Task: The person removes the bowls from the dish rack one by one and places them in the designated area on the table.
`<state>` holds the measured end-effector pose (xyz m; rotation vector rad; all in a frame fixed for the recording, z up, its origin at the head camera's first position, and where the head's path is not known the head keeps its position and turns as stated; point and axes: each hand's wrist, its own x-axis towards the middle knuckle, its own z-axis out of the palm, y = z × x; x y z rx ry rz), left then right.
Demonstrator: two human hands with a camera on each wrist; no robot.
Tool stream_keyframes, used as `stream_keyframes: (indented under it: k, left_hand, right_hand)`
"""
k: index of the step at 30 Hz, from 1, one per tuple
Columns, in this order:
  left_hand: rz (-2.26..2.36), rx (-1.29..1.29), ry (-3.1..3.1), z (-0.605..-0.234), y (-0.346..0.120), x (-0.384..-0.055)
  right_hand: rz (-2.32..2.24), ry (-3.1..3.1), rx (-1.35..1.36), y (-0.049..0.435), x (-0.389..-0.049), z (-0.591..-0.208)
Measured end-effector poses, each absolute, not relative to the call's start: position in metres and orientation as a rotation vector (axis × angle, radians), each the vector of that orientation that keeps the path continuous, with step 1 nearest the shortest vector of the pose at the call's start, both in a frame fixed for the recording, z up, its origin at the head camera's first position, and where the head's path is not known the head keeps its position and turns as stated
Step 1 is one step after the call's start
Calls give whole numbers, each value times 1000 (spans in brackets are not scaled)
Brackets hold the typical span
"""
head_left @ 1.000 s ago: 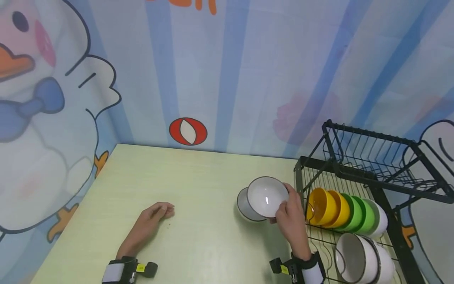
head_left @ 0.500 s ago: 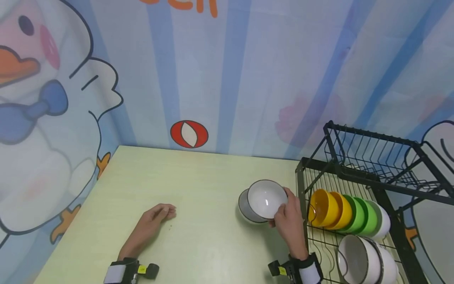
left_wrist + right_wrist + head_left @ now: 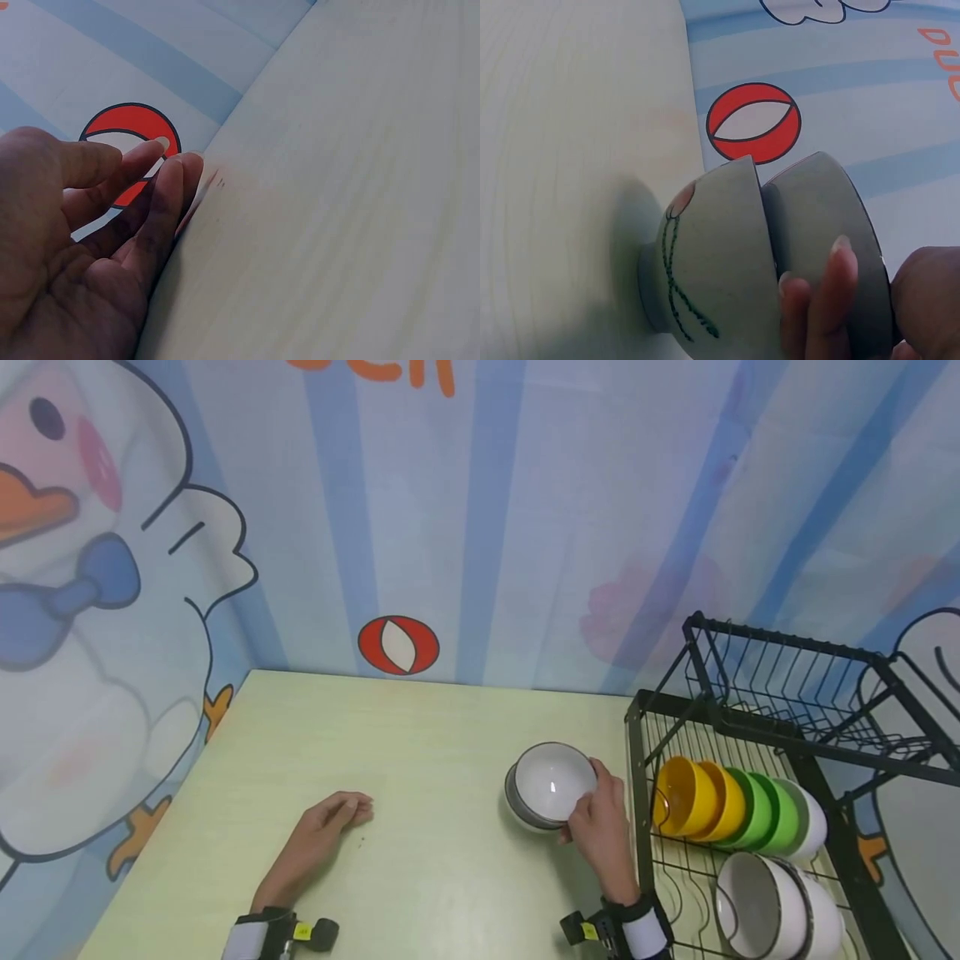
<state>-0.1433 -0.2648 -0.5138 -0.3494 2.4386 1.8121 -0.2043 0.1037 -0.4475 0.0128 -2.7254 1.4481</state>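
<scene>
A: Head view, what's hidden?
B: Lower bowl [image 3: 514,802] mostly covered by upper bowl [image 3: 555,783]; both seen just L of rack [image 3: 636,768], whose near end is cut off. Upper bowl gripped at its rack-side rim by R hand [image 3: 603,831], thumb vs. fingers; some fingertips hidden underneath. L hand [image 3: 322,827] is seen well L of rack.
A: L wrist view?
B: L hand cut off at pic edge. Fingers loosely bent, tips close together, thumb gap narrow; table [image 3: 420,752] contact can't be confirmed.
A: R wrist view?
B: Both bowls cut off at bottom. Upper bowl seen partway inside lower bowl, two fingertips laid on its outer wall; whether lower bowl's touched too, can't tell.
</scene>
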Motion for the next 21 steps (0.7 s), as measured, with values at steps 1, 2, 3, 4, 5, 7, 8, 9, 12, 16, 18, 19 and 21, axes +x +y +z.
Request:
stream_keyframes:
  k: [1, 2, 3, 4, 5, 7, 8, 9, 12, 16, 18, 19, 21]
  left_hand:
    - [1807, -351, 2443, -514, -265, -144]
    - [1805, -353, 2447, -514, -264, -144]
    - [1800, -353, 2452, -514, -264, -144]
    - [1795, -355, 2457, -514, -264, -144]
    - [1793, -357, 2458, -514, -264, -144]
    - [1790, -360, 2462, -514, -264, -145]
    - [1790, -360, 2463, -513, -264, -145]
    - [1791, -360, 2464, -513, -264, -145]
    - [1782, -363, 2475, -513, -263, -145]
    - [1763, -368, 2487, -513, -263, -144]
    - [1761, -368, 2491, -514, -262, -144]
    - [1762, -365, 2493, -514, -262, -144]
    - [1765, -357, 2500, -514, -262, -144]
  right_hand:
    - [1455, -2726, 11, 103, -205, -448]
    - [1459, -2725, 10, 103, -205, -449]
    - [1464, -2723, 9, 103, -206, -449]
    - [1464, -2723, 7, 102, -206, -450]
    - [1462, -2722, 5, 102, -206, -450]
    - [1457, -2722, -3, 101, -207, -449]
    - [1444, -2723, -2, 101, -206, -449]
    - [1437, -2723, -1, 100, -206, -449]
    - [1417, -2724, 3, 100, -206, -447]
    - [1422, -2727, 4, 99, -205, -448]
    - [1430, -2731, 0, 99, -205, -449]
    - [1432, -2732, -3, 99, -205, -450]
    - [1428, -2734, -4, 98, -205, -452]
